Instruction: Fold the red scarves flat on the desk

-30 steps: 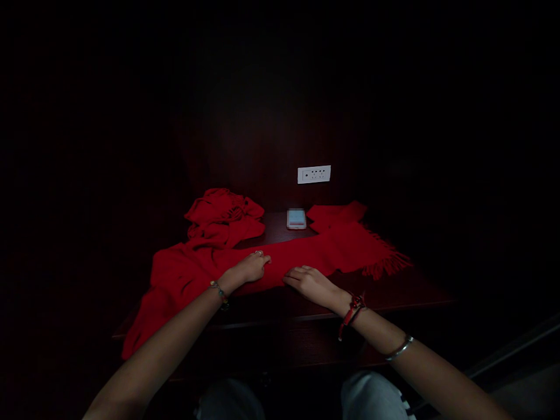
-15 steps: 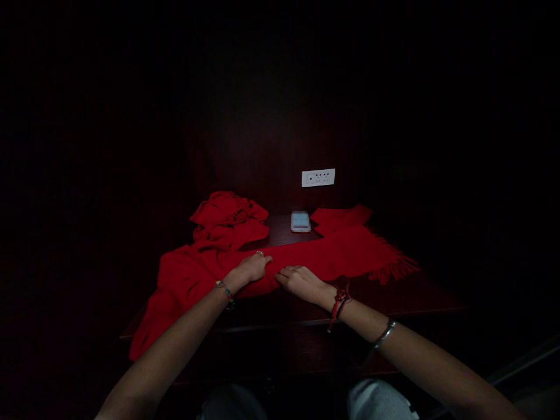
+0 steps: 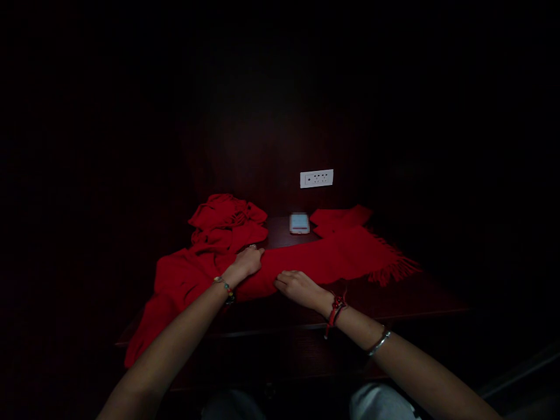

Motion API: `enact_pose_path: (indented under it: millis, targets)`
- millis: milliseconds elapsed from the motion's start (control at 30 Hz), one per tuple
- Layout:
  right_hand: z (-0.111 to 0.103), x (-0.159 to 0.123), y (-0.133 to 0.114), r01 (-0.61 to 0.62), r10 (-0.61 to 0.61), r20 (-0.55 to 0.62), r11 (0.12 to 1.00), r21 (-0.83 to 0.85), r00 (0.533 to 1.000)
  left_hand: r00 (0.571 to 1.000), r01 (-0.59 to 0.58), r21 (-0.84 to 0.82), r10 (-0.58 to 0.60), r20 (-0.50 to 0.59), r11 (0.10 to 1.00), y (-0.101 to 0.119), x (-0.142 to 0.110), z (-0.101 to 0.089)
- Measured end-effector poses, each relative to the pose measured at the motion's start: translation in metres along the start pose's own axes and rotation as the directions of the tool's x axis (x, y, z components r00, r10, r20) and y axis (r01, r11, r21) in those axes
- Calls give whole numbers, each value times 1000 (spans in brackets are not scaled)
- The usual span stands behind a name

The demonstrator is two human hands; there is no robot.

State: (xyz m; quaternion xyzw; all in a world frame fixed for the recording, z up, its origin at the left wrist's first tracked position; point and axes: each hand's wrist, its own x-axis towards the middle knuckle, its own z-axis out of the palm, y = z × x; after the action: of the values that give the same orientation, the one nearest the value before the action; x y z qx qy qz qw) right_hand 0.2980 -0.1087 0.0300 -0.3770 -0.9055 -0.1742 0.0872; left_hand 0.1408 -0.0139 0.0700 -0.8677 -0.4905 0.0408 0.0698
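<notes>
A long red scarf (image 3: 319, 256) with a fringed right end lies stretched across the dark table, its left part rumpled and hanging over the front edge. My left hand (image 3: 248, 261) is closed on the scarf near its far edge, with a ring and a beaded bracelet showing. Closer to me, my right hand (image 3: 300, 287) pinches the scarf's near edge, fingertips curled on the cloth. The fingertips of the left hand are partly hidden.
Behind on the left sits a crumpled heap of red cloth (image 3: 230, 219) with fringe. A folded red cloth (image 3: 341, 220) lies at the back right. Between them is a phone-like device (image 3: 300, 224) with a lit screen. A white socket panel (image 3: 316, 178) is on the wall.
My left hand has moved slightly left and away from me, towards the scarf's far edge. My right hand stays at nearly the same place on the near edge.
</notes>
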Motion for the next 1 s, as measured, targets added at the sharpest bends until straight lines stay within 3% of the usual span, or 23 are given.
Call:
enact_pose_path:
  millis: [67, 133, 300, 367, 433, 500, 633, 833, 1000]
  targets:
    - [0, 0, 0, 6, -6, -11, 1000, -5, 1000, 983, -180, -39, 179, -30, 983, 10, 2, 3]
    - [0, -1, -1, 1, -1, -17, 1000, -4, 1000, 957, -288, -64, 287, -34, 955, 12, 6, 10]
    - [-2, -5, 0, -16, 16, -17, 1000, 3, 1000, 984, -149, -65, 141, -106, 987, -5, 2, 25]
    - [-2, -5, 0, -8, 8, -22, 1000, 0, 1000, 961, -219, -88, 199, -195, 972, -9, -14, 24]
    - [-3, -5, -1, -7, 7, -26, 1000, 6, 1000, 909, -348, -101, 309, -280, 932, -7, -39, 20]
    - [-4, -5, 0, -26, 26, -28, 999, 26, 999, 881, -426, -91, 390, -267, 900, -2, -64, 15]
    - [-4, -12, 4, -109, 117, -74, 989, 96, 990, 916, -355, 50, 358, -179, 934, 1, -95, 11]
    - [-4, -33, 18, -168, 178, -85, 979, 112, 980, 900, -368, 151, 393, -188, 917, -6, -90, 20]
    - [-1, -36, 23, -182, 187, -74, 981, 70, 980, 850, -411, 108, 423, -313, 905, -3, -78, 20]
